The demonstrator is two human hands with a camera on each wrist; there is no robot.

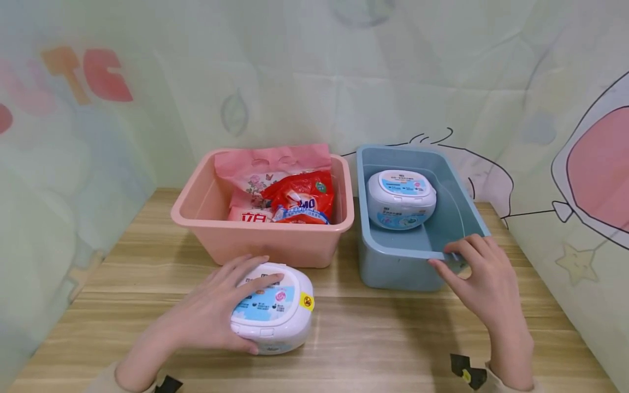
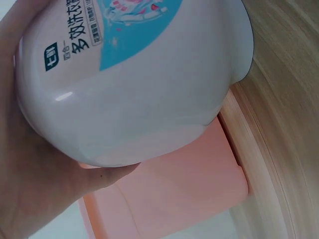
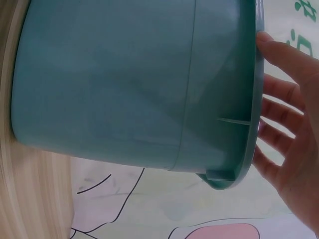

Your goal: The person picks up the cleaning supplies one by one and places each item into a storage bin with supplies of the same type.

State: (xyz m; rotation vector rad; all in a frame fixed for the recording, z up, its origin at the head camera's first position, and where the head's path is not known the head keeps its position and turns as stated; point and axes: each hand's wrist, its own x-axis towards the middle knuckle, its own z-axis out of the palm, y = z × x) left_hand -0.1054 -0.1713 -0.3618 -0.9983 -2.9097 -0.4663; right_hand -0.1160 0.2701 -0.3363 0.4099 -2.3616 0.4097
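My left hand grips a white plastic tub of laundry pods on the table, in front of the pink bin. Its fingers spread over the blue-labelled lid, with the thumb low on the near side. In the left wrist view, the tub's rounded white wall fills much of the picture. My right hand holds the rim of a blue-green plastic bin at its front right corner. The right wrist view shows thumb and fingertips at the rim. A similar tub stands inside this bin, toward the back left.
Left of the blue-green bin is a pink bin, holding a pink detergent bag and a red detergent bag. Both bins stand on a wood-grain table, close to a printed cloth backdrop.
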